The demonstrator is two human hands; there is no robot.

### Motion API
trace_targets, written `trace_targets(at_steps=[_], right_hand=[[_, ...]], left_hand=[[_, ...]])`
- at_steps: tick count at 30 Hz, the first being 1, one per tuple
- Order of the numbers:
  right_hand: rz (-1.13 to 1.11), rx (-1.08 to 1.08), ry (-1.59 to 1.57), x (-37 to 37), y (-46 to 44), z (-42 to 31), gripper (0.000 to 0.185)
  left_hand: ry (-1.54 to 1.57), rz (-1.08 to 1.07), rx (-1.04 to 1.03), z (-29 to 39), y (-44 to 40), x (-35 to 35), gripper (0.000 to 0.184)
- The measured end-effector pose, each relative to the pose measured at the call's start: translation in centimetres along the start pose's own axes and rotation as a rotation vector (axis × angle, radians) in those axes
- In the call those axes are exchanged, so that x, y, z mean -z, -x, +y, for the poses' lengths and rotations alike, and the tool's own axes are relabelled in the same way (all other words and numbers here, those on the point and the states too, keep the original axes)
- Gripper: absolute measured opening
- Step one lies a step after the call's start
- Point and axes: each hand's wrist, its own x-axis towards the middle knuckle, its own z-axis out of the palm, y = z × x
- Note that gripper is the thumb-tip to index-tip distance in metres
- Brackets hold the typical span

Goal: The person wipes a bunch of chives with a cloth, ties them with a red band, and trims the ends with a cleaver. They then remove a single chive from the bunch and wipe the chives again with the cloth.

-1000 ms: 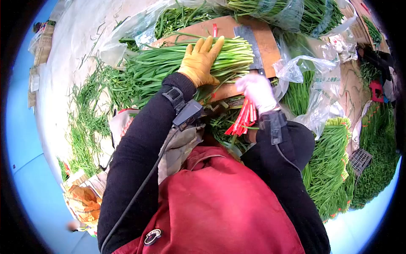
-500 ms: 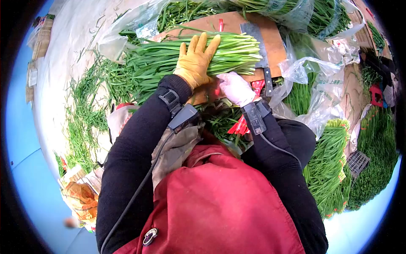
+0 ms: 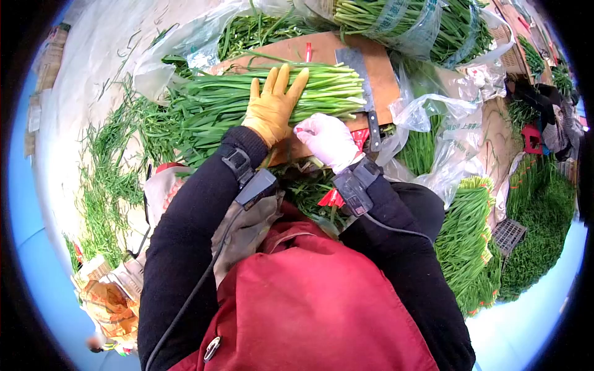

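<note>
Yellow-gloved left hand (image 3: pixel 271 108) spread flat on bundle of greens (image 3: pixel 331 86). Bundle lies on brown board (image 3: pixel 382 77), stem ends beside knife (image 3: pixel 374 131). Pale-gloved right hand (image 3: pixel 328 141) at bundle's near edge, fingers curled; red bit (image 3: pixel 300 130) at fingertips, cannot tell whether pinched.

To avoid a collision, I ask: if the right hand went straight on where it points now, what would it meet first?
Probably the yellow-gloved left hand, just beyond the right hand, though depth is unclear here.
</note>
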Motion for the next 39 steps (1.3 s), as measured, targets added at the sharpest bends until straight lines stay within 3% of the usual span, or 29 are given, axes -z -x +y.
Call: trace_targets(at_steps=[2, 5, 9, 11, 13, 15, 17, 20, 22, 25, 30, 33, 37, 39], right_hand=[[0.039, -0.011, 0.049, 0.6, -1.3, -1.0, 0.017], [0.084, 0.006, 0.037, 0.6, -2.2, -1.3, 0.017], [-0.148, -0.078, 0.161, 3.5, -4.0, -3.7, 0.016], [0.109, 0.071, -0.067, 3.5, -5.0, -2.2, 0.017], [0.319, 0.279, -0.033, 5.6, -6.3, -2.1, 0.013], [0.274, 0.218, -0.301, 7.2, -7.5, -0.5, 0.013], [0.3, 0.085, -0.313, 10.4, -7.1, 0.8, 0.013], [0.202, -0.15, 0.026, 14.0, -5.0, 3.6, 0.019], [0.084, -0.259, 0.092, 13.0, -3.0, 4.5, 0.023], [0.186, -0.161, -0.03, 8.8, -2.2, 6.9, 0.025], [0.149, -0.083, 0.211, 10.3, -1.5, 6.3, 0.019], [0.141, -0.044, 0.193, 11.4, -0.9, 6.8, 0.019], [0.552, -0.189, -0.265, 14.2, -0.2, 8.7, 0.014], [0.745, -0.124, -0.422, 18.6, 0.6, 6.6, 0.013]], left_hand=[[-0.084, 0.034, -0.015, -0.4, 0.0, -0.9, 0.104], [0.07, 0.022, -0.007, -0.2, -0.1, 0.8, 0.101], [0.011, 0.081, -0.034, -1.0, -1.0, -0.6, 0.103], [0.093, 0.099, -0.045, -1.1, -0.9, -0.1, 0.107], [0.108, 0.069, -0.051, -1.1, -1.0, 0.6, 0.109], [0.15, 0.062, -0.044, -1.1, -1.1, 0.7, 0.112], [0.173, 0.014, -0.037, -1.1, -1.1, 1.7, 0.114], [0.169, 0.033, -0.03, -1.2, -1.0, 1.2, 0.115], [0.165, 0.044, -0.029, -1.2, -1.1, 1.0, 0.115], [0.157, 0.039, -0.027, -1.1, -1.0, 0.9, 0.116], [0.136, 0.021, -0.015, -0.8, -1.0, 1.1, 0.117], [0.124, 0.01, -0.002, -0.6, -0.9, 1.3, 0.117], [0.134, 0.008, 0.008, -0.5, -0.8, 1.1, 0.119], [0.127, -0.004, 0.019, -0.5, -0.8, 1.2, 0.12]])
